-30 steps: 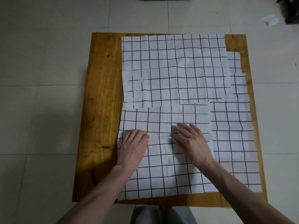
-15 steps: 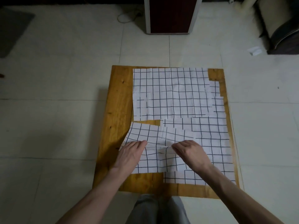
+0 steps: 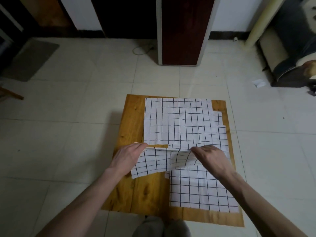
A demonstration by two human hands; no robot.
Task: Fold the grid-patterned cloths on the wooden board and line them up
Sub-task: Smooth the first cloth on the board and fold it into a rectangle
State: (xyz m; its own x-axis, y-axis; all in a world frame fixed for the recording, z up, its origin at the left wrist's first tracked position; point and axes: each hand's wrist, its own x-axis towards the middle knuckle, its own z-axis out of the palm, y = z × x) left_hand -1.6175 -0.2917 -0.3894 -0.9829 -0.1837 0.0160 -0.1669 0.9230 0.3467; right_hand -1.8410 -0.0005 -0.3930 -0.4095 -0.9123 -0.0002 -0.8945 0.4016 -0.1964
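A wooden board (image 3: 131, 194) lies on the tiled floor. White cloths with a black grid cover it. One flat cloth (image 3: 177, 120) lies at the far end, and another flat cloth (image 3: 201, 190) lies at the near right. Between them a smaller cloth (image 3: 157, 161) is lifted off the board and sags in the middle. My left hand (image 3: 127, 156) pinches its far left corner. My right hand (image 3: 210, 157) pinches its far right edge. More grid cloth shows along the board's right edge (image 3: 221, 132).
A dark red cabinet (image 3: 183, 31) stands on the floor beyond the board. A cushioned seat or stool (image 3: 283, 53) sits at the far right, with a scrap of white paper (image 3: 259, 82) near it. A grey mat (image 3: 29, 59) lies far left. My knees (image 3: 160, 226) show below the board.
My head has drawn back, so the board looks smaller. Both hands went from pressing flat on the near cloth to gripping its far edge and lifting it, baring wood at the near left.
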